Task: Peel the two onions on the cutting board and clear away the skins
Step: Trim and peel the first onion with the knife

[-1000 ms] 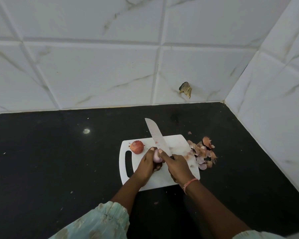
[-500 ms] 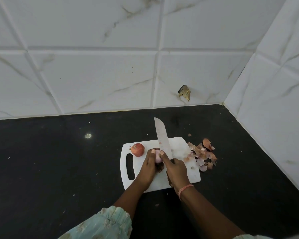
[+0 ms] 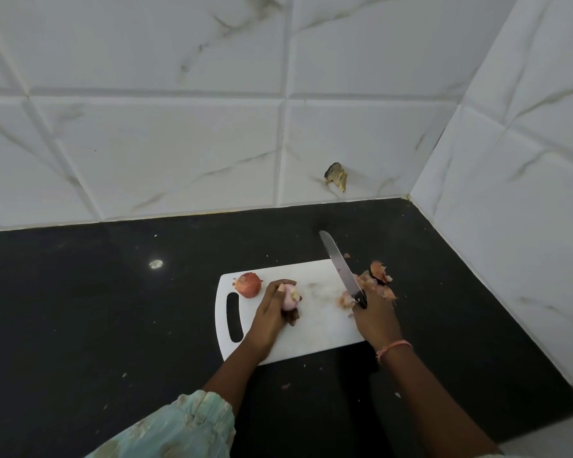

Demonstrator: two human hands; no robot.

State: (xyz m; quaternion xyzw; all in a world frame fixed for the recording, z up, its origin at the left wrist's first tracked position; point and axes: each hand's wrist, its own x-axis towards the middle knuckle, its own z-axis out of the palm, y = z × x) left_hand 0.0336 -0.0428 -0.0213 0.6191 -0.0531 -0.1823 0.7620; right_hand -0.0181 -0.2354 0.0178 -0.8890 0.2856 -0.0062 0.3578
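We see the left hand (image 3: 272, 312) curled round a pale, part-peeled onion (image 3: 290, 299) mid white plastic cutting board (image 3: 325, 328); right hand (image 3: 376, 320) grips a black-handled steel knife (image 3: 341, 269) — blade pointing up-left, w/ papery brown skins (image 3: 376, 284) beside it. Unpeeled red onion (image 3: 248, 284) sits on board's far-left corner.

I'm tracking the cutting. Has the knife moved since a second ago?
Yes. The knife has swung right across the cutting board, away from the peeled onion, toward the skins.

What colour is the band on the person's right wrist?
Pinkish-orange: a thin thread band tied round the right wrist, seen in the head view.
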